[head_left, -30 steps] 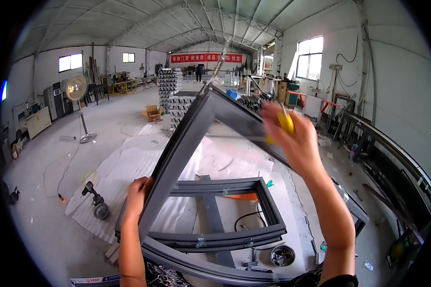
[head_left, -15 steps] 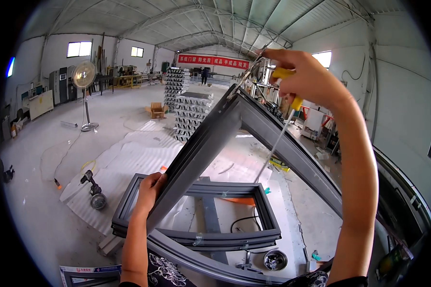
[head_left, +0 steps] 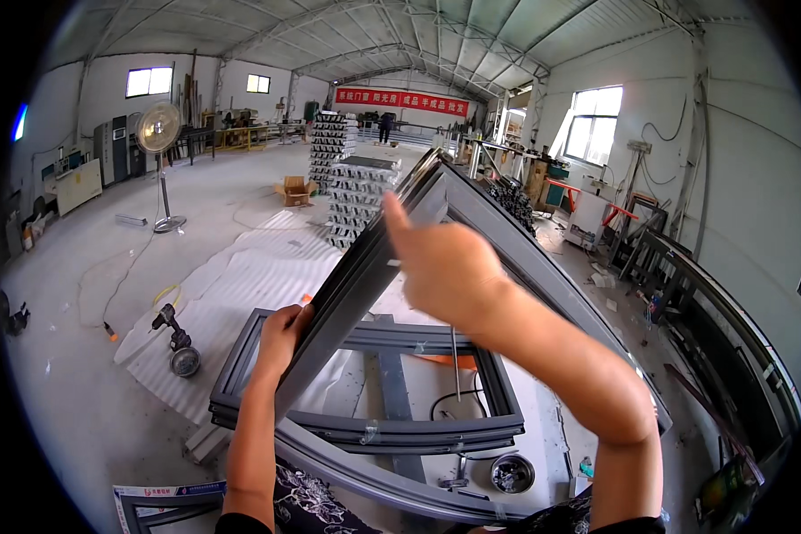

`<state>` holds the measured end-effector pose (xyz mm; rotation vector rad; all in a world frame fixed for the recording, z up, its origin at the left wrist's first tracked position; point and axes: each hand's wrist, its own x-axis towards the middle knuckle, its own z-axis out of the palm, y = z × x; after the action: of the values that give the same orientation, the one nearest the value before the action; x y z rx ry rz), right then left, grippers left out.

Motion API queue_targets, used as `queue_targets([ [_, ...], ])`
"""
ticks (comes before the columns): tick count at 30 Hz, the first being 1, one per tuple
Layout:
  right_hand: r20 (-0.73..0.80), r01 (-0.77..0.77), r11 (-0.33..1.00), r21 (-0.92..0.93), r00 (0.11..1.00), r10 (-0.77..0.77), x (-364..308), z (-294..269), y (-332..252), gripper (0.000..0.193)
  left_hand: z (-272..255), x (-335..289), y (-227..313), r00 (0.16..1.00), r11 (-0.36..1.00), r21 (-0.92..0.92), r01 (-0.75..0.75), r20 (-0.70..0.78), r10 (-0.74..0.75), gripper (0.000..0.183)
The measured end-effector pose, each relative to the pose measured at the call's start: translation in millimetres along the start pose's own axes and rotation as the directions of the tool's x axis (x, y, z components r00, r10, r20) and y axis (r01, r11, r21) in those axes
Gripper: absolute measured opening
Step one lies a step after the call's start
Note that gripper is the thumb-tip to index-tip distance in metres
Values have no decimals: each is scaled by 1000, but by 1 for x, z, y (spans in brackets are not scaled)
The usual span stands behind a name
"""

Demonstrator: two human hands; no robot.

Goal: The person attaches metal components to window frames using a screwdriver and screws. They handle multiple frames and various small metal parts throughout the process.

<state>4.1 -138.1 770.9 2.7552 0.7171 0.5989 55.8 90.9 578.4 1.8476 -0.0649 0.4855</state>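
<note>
In front of the person, at the centre of the head view, a large dark-grey frame stands tilted, one corner uppermost and two bars sloping down from it. The left hand is closed around the outer edge of the left bar, below its middle, with little gap between palm and bar. The right hand, blurred, lies across the opening between the two bars; its index finger extends toward the left bar near the top corner, while the other fingers curl in. Whether the fingertip touches the bar cannot be told. A slim metal tool projects below this hand, which holds it; the handle is hidden.

Edges: the left bar shows ridged grooves along its outer side, and the right forearm passes in front of the right bar. Through and beneath the opening appears a smaller grey frame, lying low and extending past the left bar. A round metal bowl sits just beside its near right corner.

Room: to the left, a white sheet covers part of the floor, with a drill on it near its left edge; bare grey floor spreads beyond. Stacked profiles stand behind the upper left bar, well apart from it.
</note>
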Motion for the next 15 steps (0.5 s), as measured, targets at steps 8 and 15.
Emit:
queue_targets([
  [8,96,80,991,-109,993,-70,38,24,-6,72,-1,9,-14,999,991,124,-44,-5,45,43],
  [15,279,179,967,-182,952,-124,67,18,-23,54,-3,13,-30,994,987,127,-103,-30,107,42],
])
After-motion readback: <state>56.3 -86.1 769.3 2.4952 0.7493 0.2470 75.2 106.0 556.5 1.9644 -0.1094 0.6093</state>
